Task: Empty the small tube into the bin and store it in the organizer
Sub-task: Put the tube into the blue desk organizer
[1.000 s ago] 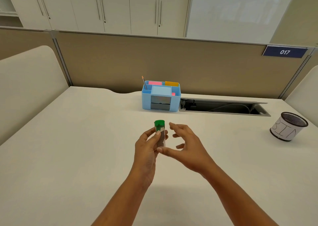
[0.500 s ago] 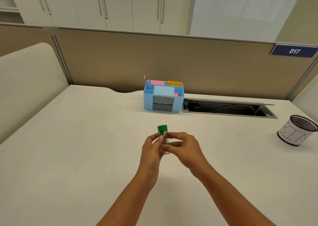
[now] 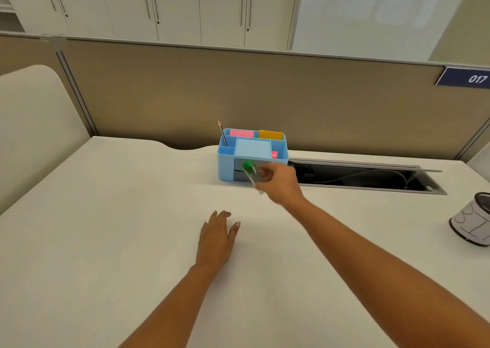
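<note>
Two bare hands are in view over one white desk [image 3: 106,228]: the right hand [image 3: 278,184] closed around one small tube [image 3: 253,176] with one green cap [image 3: 248,165], the left hand [image 3: 216,239] flat and empty, nearer the camera than the grip. Just beyond the grip stands one blue organizer [image 3: 225,167], holding one pencil [image 3: 222,134], one pink pad [image 3: 241,133], one orange pad [image 3: 271,134] and one smaller pink item [image 3: 274,154]. Two grey drawer fronts show on its face, partly hidden by the tube. Right of the grip lies one open cable tray [image 3: 371,179]; far right, one mesh bin [image 3: 472,223]. One sign reading 017 [image 3: 466,78] hangs on the partition.
</note>
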`<state>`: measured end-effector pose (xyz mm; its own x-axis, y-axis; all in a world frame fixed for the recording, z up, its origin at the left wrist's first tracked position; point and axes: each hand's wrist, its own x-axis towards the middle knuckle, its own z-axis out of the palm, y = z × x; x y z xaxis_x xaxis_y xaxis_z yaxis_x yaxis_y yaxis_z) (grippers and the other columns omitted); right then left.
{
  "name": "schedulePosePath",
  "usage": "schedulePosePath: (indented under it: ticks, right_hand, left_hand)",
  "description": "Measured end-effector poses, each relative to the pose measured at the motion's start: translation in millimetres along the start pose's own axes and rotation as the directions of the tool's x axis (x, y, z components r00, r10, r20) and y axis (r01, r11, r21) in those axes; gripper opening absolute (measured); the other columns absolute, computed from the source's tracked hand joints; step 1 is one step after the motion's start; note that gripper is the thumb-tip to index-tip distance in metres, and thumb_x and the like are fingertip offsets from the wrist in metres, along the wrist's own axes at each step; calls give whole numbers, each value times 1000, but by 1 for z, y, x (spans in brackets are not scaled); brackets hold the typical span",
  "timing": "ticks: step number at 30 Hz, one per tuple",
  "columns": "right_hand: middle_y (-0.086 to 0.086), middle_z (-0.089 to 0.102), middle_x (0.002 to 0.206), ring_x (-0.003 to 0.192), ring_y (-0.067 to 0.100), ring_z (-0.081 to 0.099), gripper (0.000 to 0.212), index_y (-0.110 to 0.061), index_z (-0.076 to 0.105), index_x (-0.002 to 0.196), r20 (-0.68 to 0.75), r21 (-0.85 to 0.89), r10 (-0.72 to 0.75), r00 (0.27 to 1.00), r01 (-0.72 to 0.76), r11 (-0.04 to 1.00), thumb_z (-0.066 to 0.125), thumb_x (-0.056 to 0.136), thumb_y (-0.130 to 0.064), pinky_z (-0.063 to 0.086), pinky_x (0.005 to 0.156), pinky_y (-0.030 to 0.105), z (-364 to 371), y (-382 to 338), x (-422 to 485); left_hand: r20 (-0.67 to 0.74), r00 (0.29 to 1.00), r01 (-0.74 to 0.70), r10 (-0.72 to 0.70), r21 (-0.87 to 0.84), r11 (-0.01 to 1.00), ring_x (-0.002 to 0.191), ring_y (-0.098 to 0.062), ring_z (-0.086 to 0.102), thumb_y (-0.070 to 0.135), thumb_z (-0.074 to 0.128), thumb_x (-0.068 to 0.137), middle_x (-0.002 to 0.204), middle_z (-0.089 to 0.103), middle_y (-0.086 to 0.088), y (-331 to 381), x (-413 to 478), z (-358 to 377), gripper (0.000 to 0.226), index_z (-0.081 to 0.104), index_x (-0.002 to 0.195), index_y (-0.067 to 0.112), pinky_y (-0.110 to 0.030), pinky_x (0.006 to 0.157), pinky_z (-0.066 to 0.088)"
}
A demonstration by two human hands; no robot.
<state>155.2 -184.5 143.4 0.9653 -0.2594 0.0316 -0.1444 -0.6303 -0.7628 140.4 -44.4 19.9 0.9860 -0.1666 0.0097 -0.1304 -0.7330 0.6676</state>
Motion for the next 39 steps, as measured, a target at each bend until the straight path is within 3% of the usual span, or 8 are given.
schedulePosePath:
  ticks: [5, 9, 12, 19, 31, 36, 39]
  right_hand:
    - [19, 68, 107, 95, 30, 63, 37, -2, 61, 108, -92, -58, -51, 994, 45, 997, 72, 74, -11, 52, 88, 41, 1, -4, 67]
    - [19, 67, 107, 96, 32, 61, 35, -2, 62, 108, -115, -132, -90, 989, 75, 988, 70, 74, -4, 47, 79, 32, 8, -2, 100]
    - [20, 68, 105, 95, 33, 61, 30, -3, 63, 106, -138, -138, -106, 985, 87, 987, 68, 76, -3, 45, 76, 32, 19, 2, 117]
    - [16, 65, 113, 99, 29, 59, 30, -6, 62, 113, -144, -223, -96, 985, 62, 973, 61, 84, -4, 49, 87, 35, 37, 8, 138]
    - [16, 67, 111, 99, 29, 59, 28, -7, 64, 110, -103, -238, -143, 984, 115, 964, 62, 83, -5, 49, 85, 35, 36, 18, 145]
    - [16, 67, 110, 100, 30, 58, 28, -9, 63, 111, -104, -226, -150, 983, 123, 966, 61, 84, -7, 48, 85, 38, 37, 23, 144]
    - [18, 64, 115, 103, 31, 56, 32, -9, 59, 117, -103, -209, -144, 984, 121, 970, 59, 85, -8, 47, 88, 38, 38, 25, 142]
  left_hand:
    - [22, 999, -51, 48, 205, 977, 146, -16, 6, 40, 31, 95, 156, 20, 0, -28, 25, 7, 50, 30, 141, 18, -39, 119, 3]
    - [29, 998, -59, 53, 323, 945, 146, -14, 3, 43, 25, 95, 158, 14, 3, -36, 33, 10, 54, 21, 144, 21, -38, 119, -1]
    - [17, 999, -50, 47, 345, 937, 146, -13, 1, 45, 23, 95, 158, 11, 4, -37, 36, 12, 56, 17, 146, 22, -38, 119, -2]
    - [10, 999, -38, 37, 371, 928, 146, -13, 0, 45, 21, 95, 159, 8, 4, -37, 49, 11, 57, 14, 146, 21, -38, 119, -3]
    - [6, 999, -38, 39, 360, 932, 146, -12, 0, 43, 20, 96, 159, 8, 4, -37, 48, 13, 56, 14, 147, 21, -37, 119, -4]
    - [-9, 999, -37, 44, 380, 924, 146, -12, 2, 55, 1, 85, 158, 11, 4, -39, 48, 14, 71, 16, 146, 22, -37, 118, -3]
    - [-6, 999, -30, 35, 373, 928, 146, -13, 2, 45, 15, 95, 158, 11, 4, -39, 49, 15, 57, 16, 146, 21, -38, 118, -2]
